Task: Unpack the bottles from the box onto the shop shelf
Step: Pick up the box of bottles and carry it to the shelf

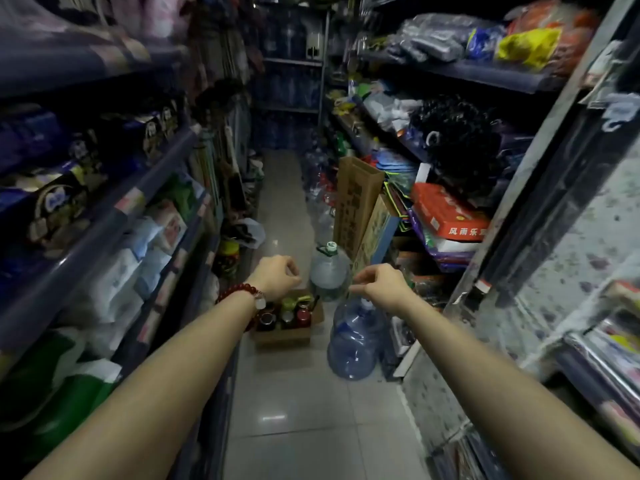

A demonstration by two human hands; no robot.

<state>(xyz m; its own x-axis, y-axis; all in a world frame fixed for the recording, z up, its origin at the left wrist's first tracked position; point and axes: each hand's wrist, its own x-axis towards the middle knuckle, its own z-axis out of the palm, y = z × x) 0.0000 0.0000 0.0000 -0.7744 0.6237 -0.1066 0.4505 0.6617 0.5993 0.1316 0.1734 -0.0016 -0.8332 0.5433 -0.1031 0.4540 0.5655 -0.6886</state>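
An open cardboard box (pixel 282 336) sits on the tiled aisle floor, holding several small bottles (pixel 287 315) with dark, green and red caps. My left hand (pixel 277 276), with a red bead bracelet at the wrist, hovers just above the box's far left side, fingers loosely curled and holding nothing. My right hand (pixel 377 285) is stretched out to the right of the box, above a big blue water jug (pixel 355 341), fingers hanging curled and empty. The shop shelf (pixel 114 216) on the left carries packaged goods.
A clear water jug with a green cap (pixel 329 268) stands behind the box. A tall cardboard carton (pixel 356 199) leans at the right shelves (pixel 460 72), which are crammed with bags and boxes. More plastic bottles crowd the floor farther down the narrow aisle.
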